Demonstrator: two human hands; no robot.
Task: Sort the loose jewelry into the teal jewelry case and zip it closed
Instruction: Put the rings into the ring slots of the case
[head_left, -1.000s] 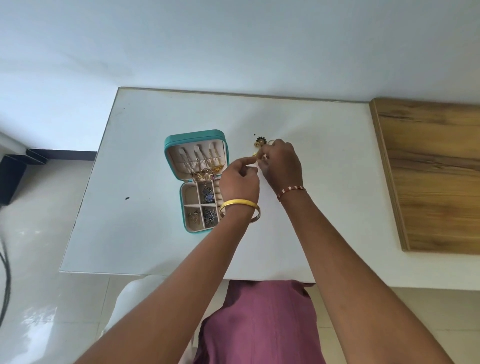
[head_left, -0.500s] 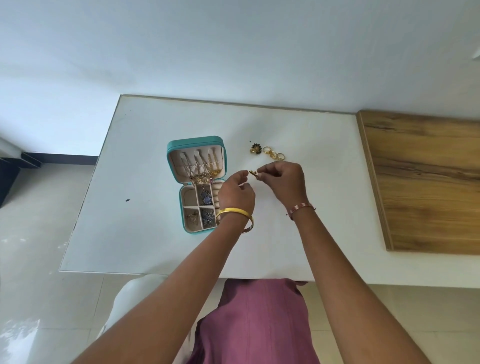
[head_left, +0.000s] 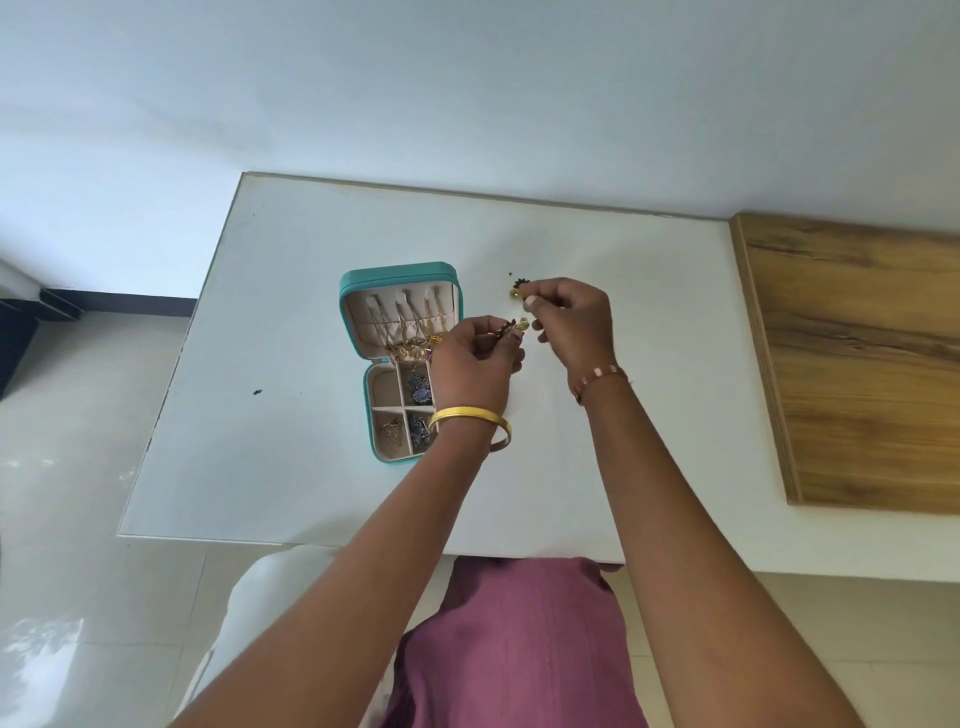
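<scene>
The teal jewelry case (head_left: 400, 271) lies open on the white table (head_left: 291, 467), its lid up with gold chains hanging inside and blue and gold pieces in the tray compartments. My left hand (head_left: 475, 364) hovers over the case's right edge and pinches a small gold piece (head_left: 514, 326) between thumb and fingers. My right hand (head_left: 571, 325) is just right of it, fingers curled, its fingertips beside a black and gold piece (head_left: 517, 288) on the table. Whether the right hand holds anything is hidden by its fingers.
A wooden board (head_left: 857, 364) covers the table's right side. A tiny dark speck (head_left: 257, 392) lies left of the case. Behind the table is a pale wall; the floor shows at the left. My purple clothing sits under the table's near edge.
My right hand has let the small gold piece go to my left hand and moved back up to the loose pieces. The rings seen beside the black piece are now behind the right hand.
</scene>
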